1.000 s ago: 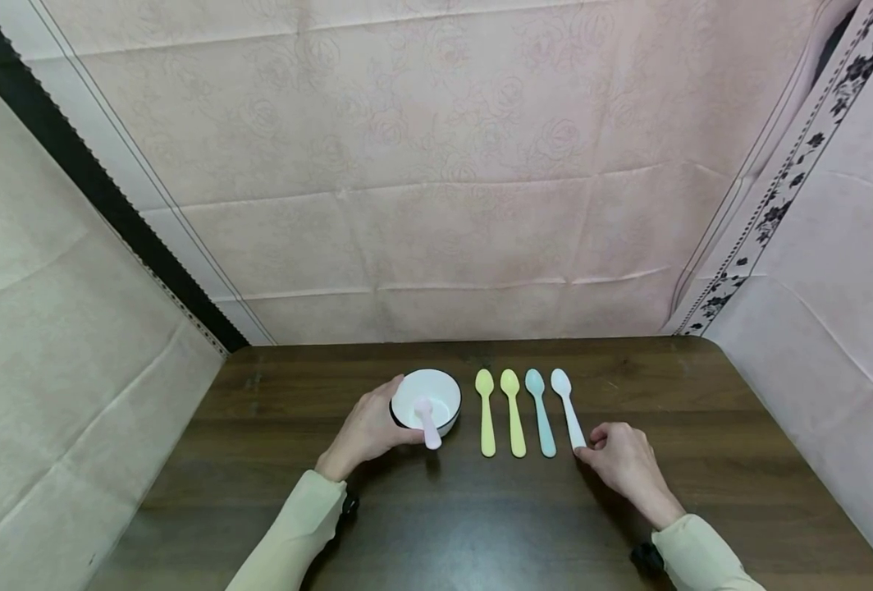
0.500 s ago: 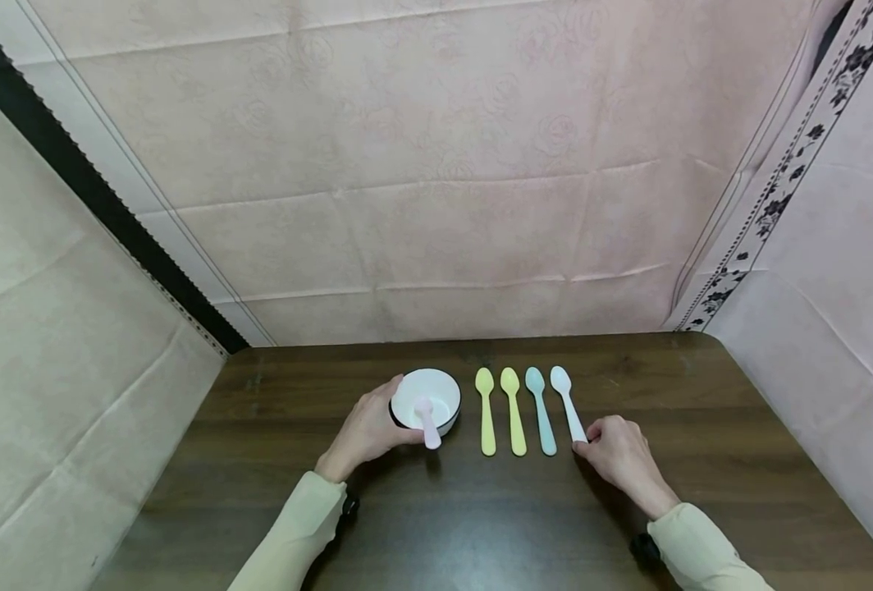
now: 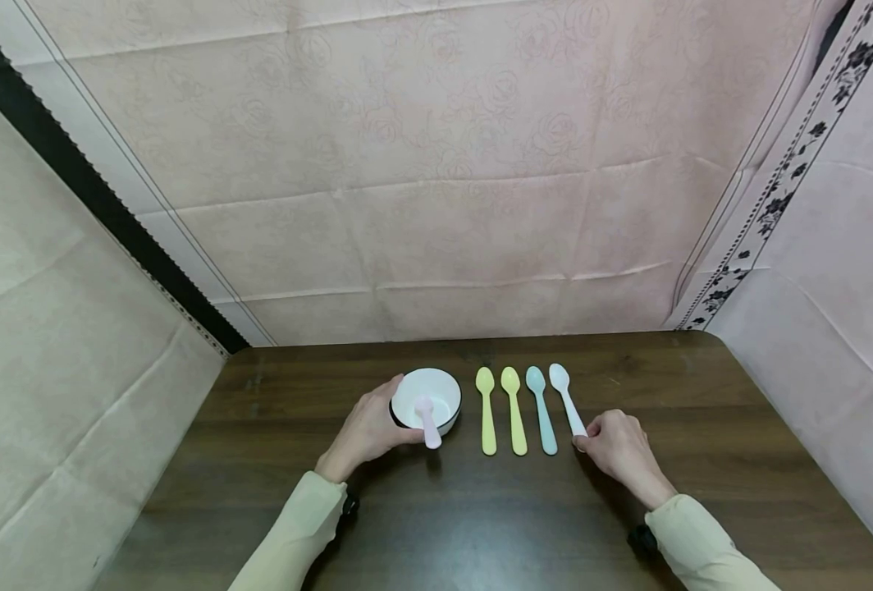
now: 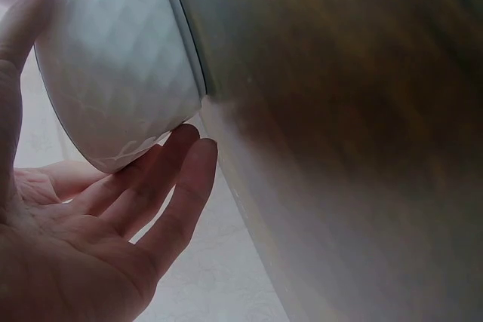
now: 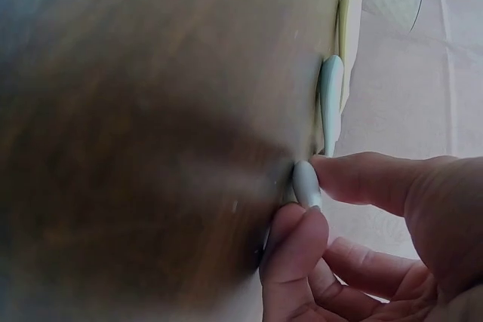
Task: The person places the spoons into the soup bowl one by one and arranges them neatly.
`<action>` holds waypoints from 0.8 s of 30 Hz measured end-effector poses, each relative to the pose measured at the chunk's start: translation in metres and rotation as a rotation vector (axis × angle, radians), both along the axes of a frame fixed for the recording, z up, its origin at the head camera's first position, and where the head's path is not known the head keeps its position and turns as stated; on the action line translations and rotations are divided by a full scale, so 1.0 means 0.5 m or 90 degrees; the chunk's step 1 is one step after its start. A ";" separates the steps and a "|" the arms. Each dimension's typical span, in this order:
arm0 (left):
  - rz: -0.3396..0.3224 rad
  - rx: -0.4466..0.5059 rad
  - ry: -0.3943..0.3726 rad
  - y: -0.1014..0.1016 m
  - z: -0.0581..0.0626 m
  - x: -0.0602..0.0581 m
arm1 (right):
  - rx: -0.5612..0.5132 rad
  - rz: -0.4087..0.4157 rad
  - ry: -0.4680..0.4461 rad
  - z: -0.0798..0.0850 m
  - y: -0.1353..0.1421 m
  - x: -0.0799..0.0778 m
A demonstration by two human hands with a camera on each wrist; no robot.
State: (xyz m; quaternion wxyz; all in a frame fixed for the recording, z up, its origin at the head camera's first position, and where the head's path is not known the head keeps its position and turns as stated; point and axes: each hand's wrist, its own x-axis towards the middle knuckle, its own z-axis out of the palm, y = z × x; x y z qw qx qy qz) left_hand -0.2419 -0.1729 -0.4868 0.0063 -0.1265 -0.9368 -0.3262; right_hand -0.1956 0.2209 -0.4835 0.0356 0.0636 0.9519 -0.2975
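My left hand [image 3: 368, 427] grips a white bowl [image 3: 440, 387] with a dark rim, thumb on the near side and fingers round the far left. In the left wrist view the bowl [image 4: 121, 58] shows a diamond-textured outer wall. A pale pink spoon [image 3: 427, 419] leans in it, its handle over the near rim. To the right, my right hand [image 3: 621, 447] pinches the handle end of a white spoon [image 3: 564, 390] lying on the table. The right wrist view shows that handle [image 5: 306, 182] between thumb and forefinger.
Left of the white spoon lie a light blue spoon [image 3: 542, 414] and two yellow spoons [image 3: 486, 410] [image 3: 514, 410], side by side in a row. The brown wooden table [image 3: 466, 517] ends at a pale cloth backdrop [image 3: 436, 246], with cloth walls on both sides.
My right hand has shifted slightly forward, pushing the white spoon a little farther from me. My left hand, the bowl and the pink spoon stay where they were.
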 end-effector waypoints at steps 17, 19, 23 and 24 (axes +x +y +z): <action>0.003 0.000 -0.005 0.001 0.004 0.001 | -0.003 0.000 -0.008 -0.004 0.004 -0.002; 0.003 0.000 -0.004 0.002 0.004 0.001 | -0.010 -0.001 -0.014 -0.004 0.005 -0.002; 0.005 0.000 -0.005 0.002 0.004 0.002 | -0.020 -0.006 -0.023 -0.001 0.007 -0.002; 0.005 0.000 -0.005 0.002 0.004 0.001 | -0.022 -0.007 -0.022 -0.001 0.007 -0.002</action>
